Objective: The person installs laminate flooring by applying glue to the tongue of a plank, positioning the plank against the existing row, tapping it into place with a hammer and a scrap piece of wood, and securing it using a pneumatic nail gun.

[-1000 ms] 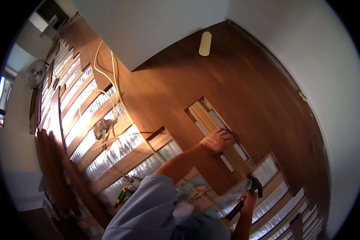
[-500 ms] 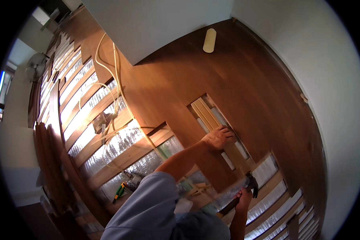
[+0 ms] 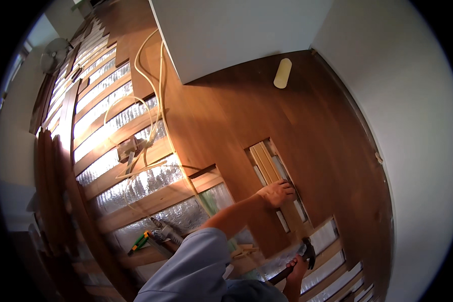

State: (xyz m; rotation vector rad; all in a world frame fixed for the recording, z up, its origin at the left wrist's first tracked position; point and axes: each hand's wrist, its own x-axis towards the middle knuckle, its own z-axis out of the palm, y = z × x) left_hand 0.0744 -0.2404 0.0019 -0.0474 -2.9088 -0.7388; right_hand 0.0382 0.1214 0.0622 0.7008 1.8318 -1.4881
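Observation:
My left hand [image 3: 278,193] is closed over a narrow wooden floorboard [image 3: 268,162] whose grooved, pale face is up. The floorboard lies lengthwise along a long gap in the brown plank floor, with silver foil showing beside it. Just beyond the floorboard's near end, my right hand [image 3: 296,267] grips a claw hammer [image 3: 309,252] by its dark handle, close to the head. The hammer head is apart from the board, above foil and joists.
Laid planks [image 3: 317,131] reach the white wall. To the left, bare joists [image 3: 136,200] cross silver foil. A cream hose [image 3: 162,85] loops there. A power drill [image 3: 166,230] and a green-orange cutter [image 3: 139,242] lie nearby. Loose boards [image 3: 48,186] are stacked left; a yellow block [image 3: 283,73] sits far off.
My view has shifted, so the floor sits lower in the picture. Left hand stays on the floorboard and right hand keeps the hammer, which has moved slightly nearer the board's end.

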